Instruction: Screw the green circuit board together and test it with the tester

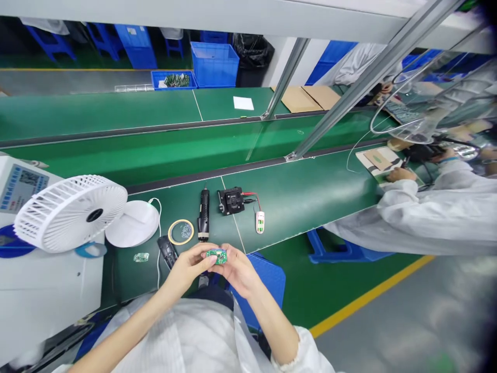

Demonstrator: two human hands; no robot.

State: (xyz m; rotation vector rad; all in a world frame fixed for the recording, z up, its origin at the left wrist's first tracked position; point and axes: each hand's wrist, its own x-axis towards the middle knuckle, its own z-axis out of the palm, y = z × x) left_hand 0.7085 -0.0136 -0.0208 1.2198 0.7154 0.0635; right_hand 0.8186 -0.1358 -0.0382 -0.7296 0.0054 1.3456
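Both hands meet over the near edge of the green bench, pinching a small green circuit board between them. My left hand grips its left side with curled fingers. My right hand holds its right side. Just beyond the hands lie a black electric screwdriver, a ring of yellow tape and a black handheld part. A second small green board lies on the bench to the left.
A white desk fan and a grey machine stand at the left. A black fixture with red wires and a small white part sit ahead. A co-worker in a white coat works at the right. Blue bins are behind.
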